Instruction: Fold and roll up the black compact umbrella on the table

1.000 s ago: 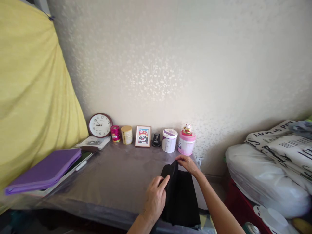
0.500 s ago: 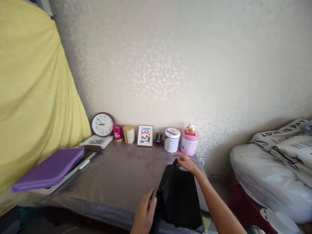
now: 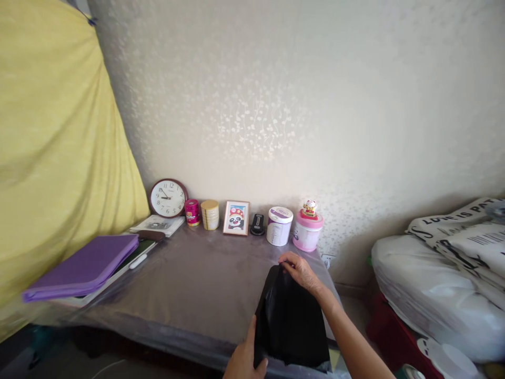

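Observation:
A black, soft-looking folded item (image 3: 300, 326), like a fabric bag or case, lies at the table's front right corner. Its exact kind does not show. My right hand (image 3: 299, 272) pinches the raised flap at its far edge, thumb and fingers closed on it. My left hand (image 3: 248, 353) grips the near left edge, with thumb and fingers on either side of it. Between the hands the flap stands partly lifted from the rest.
Along the wall stand a clock (image 3: 169, 198), a pink can (image 3: 192, 213), a yellow-lidded container (image 3: 210, 216), a framed panda picture (image 3: 236, 218), a small black device (image 3: 258, 225), a white tub (image 3: 279, 227) and a pink tub (image 3: 307, 235). Purple folder (image 3: 84, 266) lies left; bagged bedding (image 3: 426, 284) right.
My right hand's outstretched index finger has curled in, closing on the flap. My left hand has shifted slightly right and now grips the near left edge. The view has shifted slightly.

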Action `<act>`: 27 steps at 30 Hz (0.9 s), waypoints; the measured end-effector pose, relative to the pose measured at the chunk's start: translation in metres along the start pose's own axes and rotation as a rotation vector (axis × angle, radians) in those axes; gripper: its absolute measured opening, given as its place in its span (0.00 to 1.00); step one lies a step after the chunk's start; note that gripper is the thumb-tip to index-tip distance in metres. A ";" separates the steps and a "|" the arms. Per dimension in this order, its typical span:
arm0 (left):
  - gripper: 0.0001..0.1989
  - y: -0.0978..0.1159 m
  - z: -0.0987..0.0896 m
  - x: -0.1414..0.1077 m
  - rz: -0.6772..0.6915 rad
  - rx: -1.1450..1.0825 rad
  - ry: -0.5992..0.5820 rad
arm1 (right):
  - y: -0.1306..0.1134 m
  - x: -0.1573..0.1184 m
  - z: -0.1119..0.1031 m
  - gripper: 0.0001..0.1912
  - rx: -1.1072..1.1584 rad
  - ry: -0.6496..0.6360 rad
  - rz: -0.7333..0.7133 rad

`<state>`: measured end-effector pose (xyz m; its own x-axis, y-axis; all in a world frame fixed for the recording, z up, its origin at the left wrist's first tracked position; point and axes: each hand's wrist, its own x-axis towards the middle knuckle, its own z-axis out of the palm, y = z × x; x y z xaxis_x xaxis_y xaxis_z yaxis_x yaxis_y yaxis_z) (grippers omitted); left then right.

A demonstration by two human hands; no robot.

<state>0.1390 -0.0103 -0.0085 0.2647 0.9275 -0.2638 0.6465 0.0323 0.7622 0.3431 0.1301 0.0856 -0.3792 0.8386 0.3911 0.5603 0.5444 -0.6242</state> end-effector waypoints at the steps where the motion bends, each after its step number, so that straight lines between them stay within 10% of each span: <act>1: 0.42 0.005 0.002 -0.003 -0.028 0.081 -0.008 | 0.000 0.001 0.002 0.09 -0.030 0.024 -0.015; 15: 0.35 0.024 0.034 -0.008 -0.155 0.382 0.001 | 0.003 -0.015 0.067 0.12 -0.658 0.039 0.100; 27: 0.40 0.040 0.022 -0.014 -0.083 0.466 -0.036 | 0.008 -0.014 0.074 0.15 -0.728 -0.025 0.075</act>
<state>0.1773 -0.0300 0.0129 0.2182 0.9151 -0.3391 0.9164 -0.0726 0.3936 0.2990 0.1211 0.0252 -0.3326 0.8782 0.3438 0.9295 0.3669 -0.0379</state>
